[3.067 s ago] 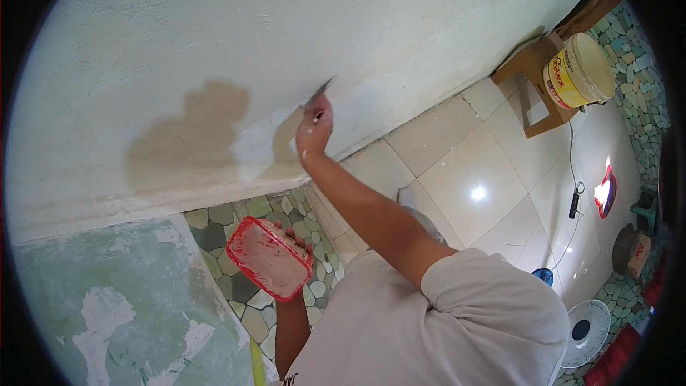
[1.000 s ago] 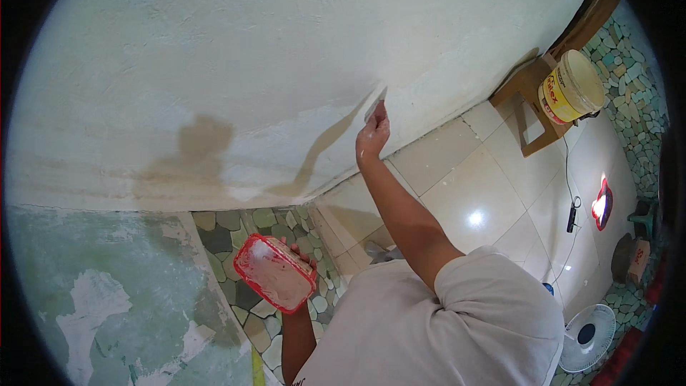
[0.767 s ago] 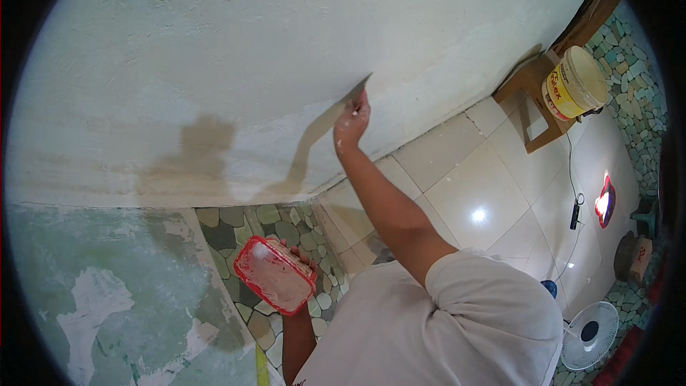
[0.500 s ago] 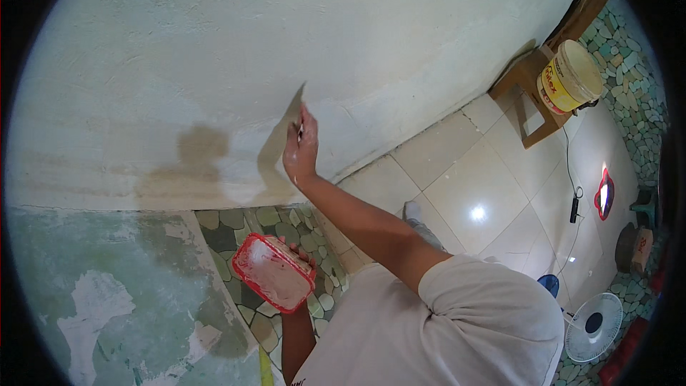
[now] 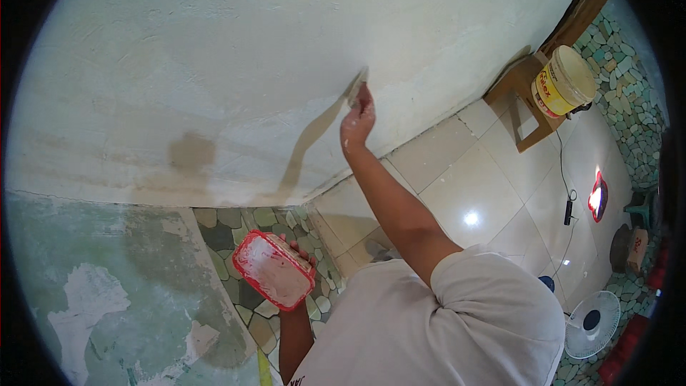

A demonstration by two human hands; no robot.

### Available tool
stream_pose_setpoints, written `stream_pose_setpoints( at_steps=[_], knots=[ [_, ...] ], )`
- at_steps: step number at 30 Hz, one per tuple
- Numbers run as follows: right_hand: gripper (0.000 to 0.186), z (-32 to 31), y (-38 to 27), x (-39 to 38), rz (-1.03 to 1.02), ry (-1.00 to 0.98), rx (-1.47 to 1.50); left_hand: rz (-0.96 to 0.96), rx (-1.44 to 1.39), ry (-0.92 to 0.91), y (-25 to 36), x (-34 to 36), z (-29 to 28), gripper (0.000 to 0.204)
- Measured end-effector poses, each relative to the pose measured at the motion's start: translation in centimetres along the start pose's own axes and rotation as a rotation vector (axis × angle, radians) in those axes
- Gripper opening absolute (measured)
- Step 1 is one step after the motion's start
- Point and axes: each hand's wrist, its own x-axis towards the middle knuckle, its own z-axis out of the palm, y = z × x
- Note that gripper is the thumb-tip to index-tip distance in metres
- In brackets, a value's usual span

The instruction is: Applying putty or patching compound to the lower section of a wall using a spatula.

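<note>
My right hand (image 5: 357, 123) is closed around a putty knife (image 5: 358, 86), its blade against the white wall (image 5: 236, 43). The handle is mostly hidden in my fingers. Lower down, my left hand (image 5: 304, 252) grips a red-rimmed rectangular tub (image 5: 259, 288) from its right side. Pale, whitish-pink putty (image 5: 280, 272) lines the tub, which is tilted so that its inside shows. A shadow of my arm falls across the wall beside the knife.
A yellow-and-white bucket (image 5: 564, 82) stands on a brown stool (image 5: 525, 96) at the right. A cable with a black power strip (image 5: 569, 212), a red-framed mirror (image 5: 598, 196) and a white fan (image 5: 593, 324) are farther right. A patchy green wall (image 5: 164, 279) lies lower left.
My right hand has moved to the right and slightly up along the wall with the putty knife. The left hand and the tub have stayed nearly in place.
</note>
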Motion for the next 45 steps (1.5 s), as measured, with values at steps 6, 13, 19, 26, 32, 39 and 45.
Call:
stream_pose_setpoints(
  at_steps=[6, 13, 19, 26, 32, 39, 45],
  knots=[
    [0.036, 2.3, -4.1, -7.0, 0.006, -0.211, -0.019, 0.025, 0.011, -0.056, 0.2, -0.1, -0.6, 0.092],
    [0.03, -0.6, -10.3, -11.9, 0.263, -0.618, 0.225, 0.063, -0.029, -0.038, 1.6, -0.4, -1.2, 0.084],
    [0.017, -1.9, -18.2, -12.3, 0.633, -0.894, 0.251, 0.11, -0.038, -0.168, 3.2, 0.2, -4.9, 0.073],
    [0.015, -2.8, -25.9, -12.1, 0.533, -1.228, -0.042, 0.4, 0.211, -0.089, 1.5, 3.9, -8.0, 0.086],
    [0.021, -3.2, -26.1, -14.3, -0.037, -1.491, -0.525, 0.203, 0.0, 0.065, 1.9, 5.3, -1.2, 0.089],
    [0.026, -4.0, -23.6, -16.8, -0.384, -1.461, -0.741, 0.218, 0.058, 0.09, 1.5, 5.4, -0.4, 0.085],
    [0.029, -4.0, -21.5, -17.7, -0.515, -1.372, -0.888, 0.212, 0.141, 0.213, 1.1, 5.9, 0.3, 0.086]
  ],
)
